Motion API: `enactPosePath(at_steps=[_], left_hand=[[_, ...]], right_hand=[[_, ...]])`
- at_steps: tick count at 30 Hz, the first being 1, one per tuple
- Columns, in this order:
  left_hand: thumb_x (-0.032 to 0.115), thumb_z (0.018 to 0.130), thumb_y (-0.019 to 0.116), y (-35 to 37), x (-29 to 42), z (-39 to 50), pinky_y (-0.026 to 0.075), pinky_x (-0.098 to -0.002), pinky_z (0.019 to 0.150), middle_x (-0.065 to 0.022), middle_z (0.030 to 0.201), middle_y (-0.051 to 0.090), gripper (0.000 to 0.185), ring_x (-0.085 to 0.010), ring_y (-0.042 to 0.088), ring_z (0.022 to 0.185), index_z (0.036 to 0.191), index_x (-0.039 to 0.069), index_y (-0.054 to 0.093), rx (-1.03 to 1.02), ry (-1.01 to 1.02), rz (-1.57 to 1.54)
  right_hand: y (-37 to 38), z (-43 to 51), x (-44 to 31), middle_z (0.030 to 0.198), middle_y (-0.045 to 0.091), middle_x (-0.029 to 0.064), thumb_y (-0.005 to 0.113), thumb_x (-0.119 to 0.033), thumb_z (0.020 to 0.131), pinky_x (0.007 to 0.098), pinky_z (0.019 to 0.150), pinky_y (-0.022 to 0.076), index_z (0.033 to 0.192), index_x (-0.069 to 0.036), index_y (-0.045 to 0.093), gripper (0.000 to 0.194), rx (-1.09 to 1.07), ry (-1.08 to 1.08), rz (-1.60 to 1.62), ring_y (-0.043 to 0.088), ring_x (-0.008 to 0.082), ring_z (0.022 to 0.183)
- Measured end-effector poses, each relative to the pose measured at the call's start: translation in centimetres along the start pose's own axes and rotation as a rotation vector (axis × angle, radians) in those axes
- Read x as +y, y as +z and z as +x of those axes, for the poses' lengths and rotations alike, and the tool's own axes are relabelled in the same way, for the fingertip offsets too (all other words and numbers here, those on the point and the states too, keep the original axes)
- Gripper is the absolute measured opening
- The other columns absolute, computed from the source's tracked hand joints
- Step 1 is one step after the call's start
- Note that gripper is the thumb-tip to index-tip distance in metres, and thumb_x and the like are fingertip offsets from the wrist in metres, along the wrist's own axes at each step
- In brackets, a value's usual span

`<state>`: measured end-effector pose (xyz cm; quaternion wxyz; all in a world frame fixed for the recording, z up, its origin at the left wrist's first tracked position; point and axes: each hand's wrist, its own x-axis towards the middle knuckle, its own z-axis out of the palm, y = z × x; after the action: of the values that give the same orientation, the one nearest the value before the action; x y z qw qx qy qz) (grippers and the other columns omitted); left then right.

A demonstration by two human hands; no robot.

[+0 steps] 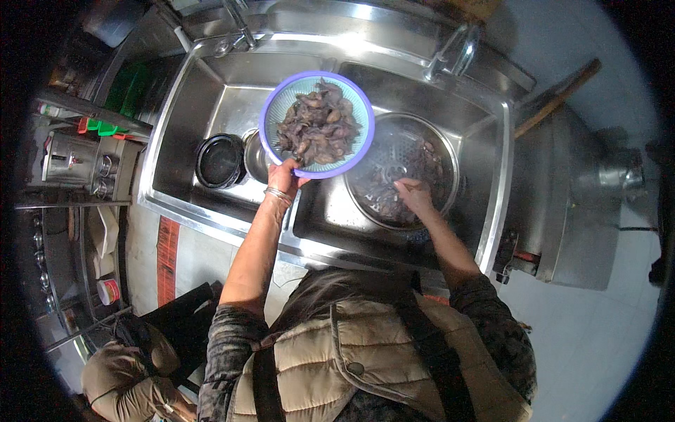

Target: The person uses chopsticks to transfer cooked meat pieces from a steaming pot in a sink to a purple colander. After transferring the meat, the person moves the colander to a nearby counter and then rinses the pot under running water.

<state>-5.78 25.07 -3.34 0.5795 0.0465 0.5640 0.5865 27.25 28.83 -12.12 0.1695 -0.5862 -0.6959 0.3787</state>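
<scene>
My left hand (285,176) grips the near rim of a round plastic colander (316,171) with a purple edge and pale green inside. The thumb lies over the rim. Heaped in the colander are dark brown, meat-like pieces (319,124); their exact kind is unclear. My right hand (415,195) reaches into a round, perforated metal steamer tray (398,124) in the right sink basin, fingers bent close together. More dark pieces (424,161) lie scattered in this tray under a haze of steam. Whether the right fingertips hold a piece cannot be made out.
A black round container (219,161) and a partly covered metal bowl (256,158) stand in the left basin (176,124). Two faucets (242,31) (453,55) rise behind the sink. Shelving (74,203) lines the left side. Another person (126,372) is at lower left.
</scene>
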Motion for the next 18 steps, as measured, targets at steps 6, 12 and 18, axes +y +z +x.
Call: enactPosePath(at_steps=[6, 12, 18], left_hand=[[0.001, 0.071, 0.051, -0.5, 0.1, 0.1, 0.054, -0.0316, 0.042, -0.0135, 0.07, 0.055, 0.015, -0.024, 0.058, 0.053, 0.081, -0.008, 0.047, 0.0, -0.006, 0.021], [0.0, 0.071, 0.049, 0.1, 0.4, -0.3, 0.055, -0.0316, 0.044, -0.0133, 0.071, 0.055, 0.018, -0.0235, 0.059, 0.054, 0.086, -0.01, 0.046, -0.036, 0.003, 0.021], [0.0, 0.071, 0.049, 0.5, 0.3, -0.4, 0.053, -0.032, 0.043, -0.0117, 0.068, 0.053, 0.011, -0.0228, 0.058, 0.054, 0.079, -0.007, 0.047, -0.001, -0.006, -0.02]], right_hand=[[-0.9, 0.4, -1.0, 0.088, 0.064, 0.0137, 0.048, -0.043, 0.082, 0.0386, 0.076, 0.0445, 0.091, -0.007, 0.064, 0.041, 0.012, 0.049, -0.058, 0.061, 0.0313, 0.081], [-2.0, 1.4, 0.5, 0.072, 0.062, 0.0097, 0.053, -0.034, 0.082, 0.0334, 0.057, 0.0452, 0.082, -0.002, 0.063, 0.034, 0.116, 0.105, -0.036, 0.059, 0.0228, 0.063], [-6.3, 1.6, -2.4, 0.069, 0.061, 0.0122, 0.056, -0.025, 0.084, 0.0284, 0.048, 0.0485, 0.079, 0.003, 0.056, 0.028, 0.485, 0.246, 0.732, 0.061, 0.0209, 0.055]])
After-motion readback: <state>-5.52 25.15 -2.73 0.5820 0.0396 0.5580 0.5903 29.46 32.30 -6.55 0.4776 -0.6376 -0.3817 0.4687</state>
